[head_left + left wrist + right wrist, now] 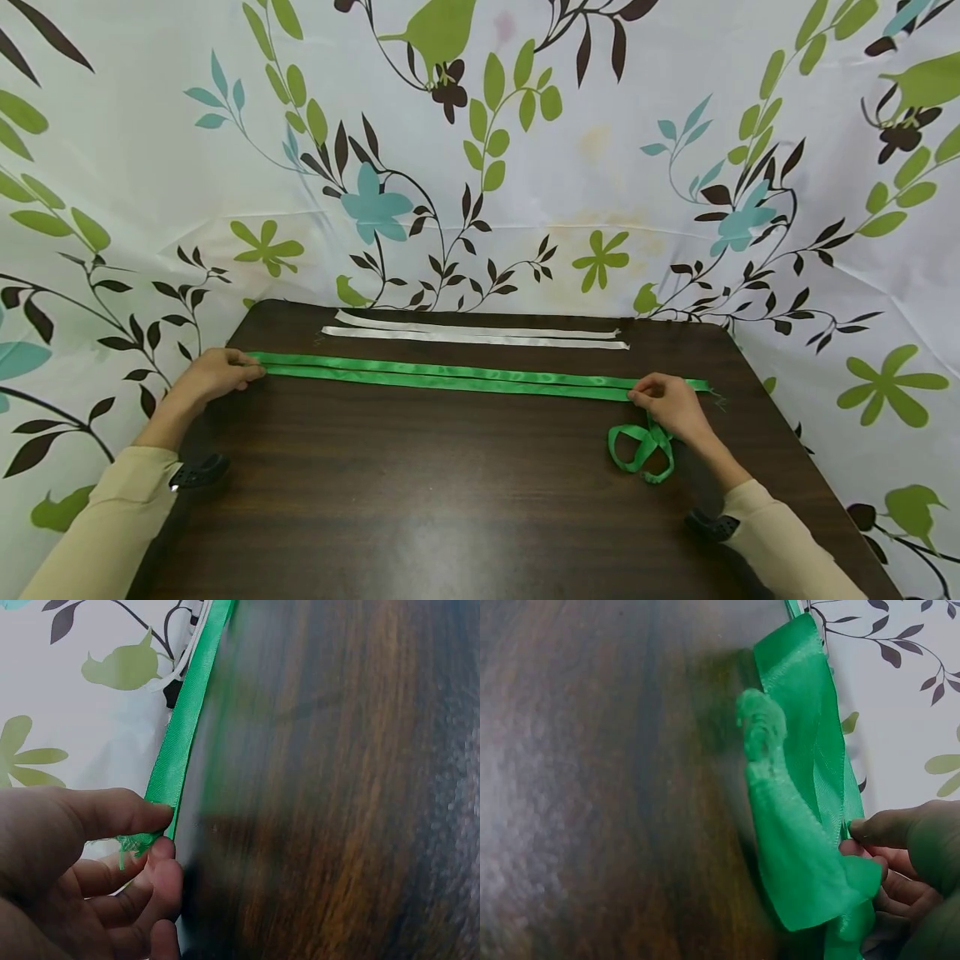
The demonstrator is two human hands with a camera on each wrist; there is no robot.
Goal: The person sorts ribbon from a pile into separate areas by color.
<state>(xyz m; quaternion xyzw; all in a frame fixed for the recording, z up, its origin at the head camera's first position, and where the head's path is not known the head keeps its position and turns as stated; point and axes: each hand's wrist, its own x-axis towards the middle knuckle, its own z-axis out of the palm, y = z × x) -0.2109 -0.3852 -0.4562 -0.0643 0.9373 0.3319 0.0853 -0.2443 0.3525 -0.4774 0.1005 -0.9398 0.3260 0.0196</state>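
Green satin ribbon (450,373), 2 lengths laid side by side across the dark wood-grain table (420,500), stretched flat between both hands, apparently for alignment. Left hand (217,373): fingers curled, thumb and forefinger pinching the frayed ribbon end at the table's left edge. Right hand (671,404): fingers curled, pinching the ribbon near its right end; loose loops of the same ribbon (639,450) hanging slack just below the hand. White ribbon (472,331), 2 strips, parallel, just behind the green, near the far edge, untouched. Floral curtain (525,150) close behind and on both sides. Broad bare tabletop toward the person.
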